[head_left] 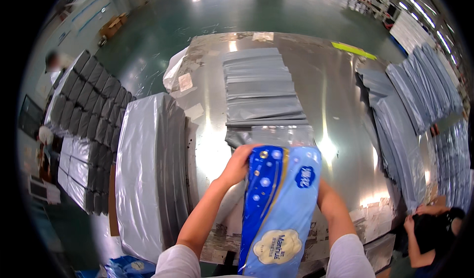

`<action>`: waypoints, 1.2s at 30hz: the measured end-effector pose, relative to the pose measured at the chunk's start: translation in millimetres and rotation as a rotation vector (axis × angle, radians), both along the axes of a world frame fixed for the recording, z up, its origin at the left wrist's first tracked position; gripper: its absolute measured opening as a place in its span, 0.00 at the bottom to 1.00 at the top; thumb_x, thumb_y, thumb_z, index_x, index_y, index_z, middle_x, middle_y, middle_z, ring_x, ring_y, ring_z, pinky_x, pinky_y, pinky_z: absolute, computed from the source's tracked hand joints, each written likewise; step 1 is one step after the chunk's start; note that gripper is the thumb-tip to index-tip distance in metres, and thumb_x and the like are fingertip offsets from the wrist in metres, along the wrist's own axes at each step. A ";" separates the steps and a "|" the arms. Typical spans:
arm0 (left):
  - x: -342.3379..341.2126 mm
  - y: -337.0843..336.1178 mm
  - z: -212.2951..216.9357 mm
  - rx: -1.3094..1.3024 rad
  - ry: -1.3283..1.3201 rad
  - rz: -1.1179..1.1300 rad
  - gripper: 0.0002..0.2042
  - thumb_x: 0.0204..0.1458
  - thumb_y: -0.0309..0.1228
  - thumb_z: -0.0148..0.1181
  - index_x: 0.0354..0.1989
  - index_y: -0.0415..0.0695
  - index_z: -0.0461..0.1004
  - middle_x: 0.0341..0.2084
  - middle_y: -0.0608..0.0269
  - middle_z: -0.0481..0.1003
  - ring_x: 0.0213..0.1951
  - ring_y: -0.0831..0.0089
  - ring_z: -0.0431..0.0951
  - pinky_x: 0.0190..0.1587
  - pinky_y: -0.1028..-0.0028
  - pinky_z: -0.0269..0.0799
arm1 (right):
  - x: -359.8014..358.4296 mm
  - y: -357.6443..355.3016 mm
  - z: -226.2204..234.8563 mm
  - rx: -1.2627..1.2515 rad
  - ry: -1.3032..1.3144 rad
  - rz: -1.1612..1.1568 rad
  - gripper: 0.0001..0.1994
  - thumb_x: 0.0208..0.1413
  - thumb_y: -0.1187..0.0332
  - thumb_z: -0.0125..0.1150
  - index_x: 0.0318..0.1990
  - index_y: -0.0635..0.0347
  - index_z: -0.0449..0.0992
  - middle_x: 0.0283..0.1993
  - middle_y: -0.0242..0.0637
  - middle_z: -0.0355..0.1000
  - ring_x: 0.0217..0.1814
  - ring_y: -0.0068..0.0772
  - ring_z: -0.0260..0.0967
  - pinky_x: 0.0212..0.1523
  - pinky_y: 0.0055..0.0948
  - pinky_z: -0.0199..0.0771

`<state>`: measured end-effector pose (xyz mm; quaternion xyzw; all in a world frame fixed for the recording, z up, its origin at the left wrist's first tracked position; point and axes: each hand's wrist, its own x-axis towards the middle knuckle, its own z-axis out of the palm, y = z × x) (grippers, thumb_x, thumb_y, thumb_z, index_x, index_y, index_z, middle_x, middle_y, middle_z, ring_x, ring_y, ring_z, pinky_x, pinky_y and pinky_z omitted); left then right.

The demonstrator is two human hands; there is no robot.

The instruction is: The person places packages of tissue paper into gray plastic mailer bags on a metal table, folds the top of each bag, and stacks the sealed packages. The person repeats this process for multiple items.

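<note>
A long, glossy plastic pack [276, 204] in dark and light blue stands between my forearms, its lower end running out of the picture's bottom edge. My left hand [239, 164] is closed on the pack's far left corner, with some fingers behind it. On the other side my right forearm [336, 206] reaches behind the pack, which hides the right hand and its fingers. Just beyond the pack lies a row of overlapping grey plastic bags [261, 88] on the metal table [340, 100]. The nearest bag has a strip of clear film [284, 132] at its edge.
Tall stacks of grey bags stand to the left [138, 169] and right [400, 139] of the table. Bundled grey packages [89, 95] rise at the far left. A yellow-green strip [353, 50] marks the table's far edge. A co-worker's arms [419, 236] show at lower right.
</note>
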<state>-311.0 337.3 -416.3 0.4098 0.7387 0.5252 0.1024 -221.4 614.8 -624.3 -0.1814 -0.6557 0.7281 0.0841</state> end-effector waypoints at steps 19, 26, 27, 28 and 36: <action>-73.3 11.7 -94.7 -0.762 0.263 -0.049 0.25 0.44 0.41 0.55 0.51 0.43 0.63 0.31 0.52 0.75 0.42 0.57 0.72 0.53 0.54 0.57 | 27.5 -32.5 45.7 0.844 -0.076 0.024 0.10 0.52 0.63 0.49 0.34 0.60 0.72 0.30 0.42 0.72 0.32 0.37 0.70 0.34 0.34 0.70; -42.3 -29.7 -120.4 -0.683 0.268 -0.013 0.16 0.49 0.41 0.46 0.36 0.40 0.72 0.30 0.48 0.74 0.36 0.51 0.74 0.41 0.58 0.67 | 10.5 -31.1 47.9 0.850 -0.097 0.051 0.10 0.52 0.63 0.50 0.34 0.59 0.73 0.30 0.41 0.72 0.31 0.35 0.70 0.34 0.33 0.70; -35.4 -34.0 -123.6 -0.545 0.319 0.059 0.15 0.48 0.40 0.47 0.33 0.40 0.73 0.31 0.47 0.74 0.36 0.51 0.74 0.40 0.59 0.67 | 5.1 -30.7 47.5 0.847 -0.101 0.059 0.10 0.52 0.63 0.50 0.34 0.59 0.73 0.30 0.41 0.72 0.31 0.35 0.70 0.34 0.33 0.70; -35.2 -35.4 -125.9 -0.564 0.233 0.060 0.15 0.49 0.40 0.46 0.33 0.40 0.73 0.31 0.47 0.74 0.37 0.52 0.74 0.41 0.59 0.67 | 3.7 -30.8 47.2 0.853 -0.109 0.065 0.10 0.52 0.63 0.50 0.34 0.59 0.73 0.29 0.41 0.72 0.31 0.35 0.70 0.34 0.33 0.70; -43.2 -39.7 -127.5 -0.482 -0.046 0.343 0.21 0.44 0.33 0.53 0.48 0.41 0.60 0.32 0.49 0.74 0.37 0.52 0.74 0.39 0.61 0.68 | -19.4 -9.9 44.6 0.599 -0.148 0.091 0.10 0.52 0.64 0.50 0.34 0.59 0.74 0.29 0.40 0.72 0.30 0.33 0.70 0.33 0.32 0.69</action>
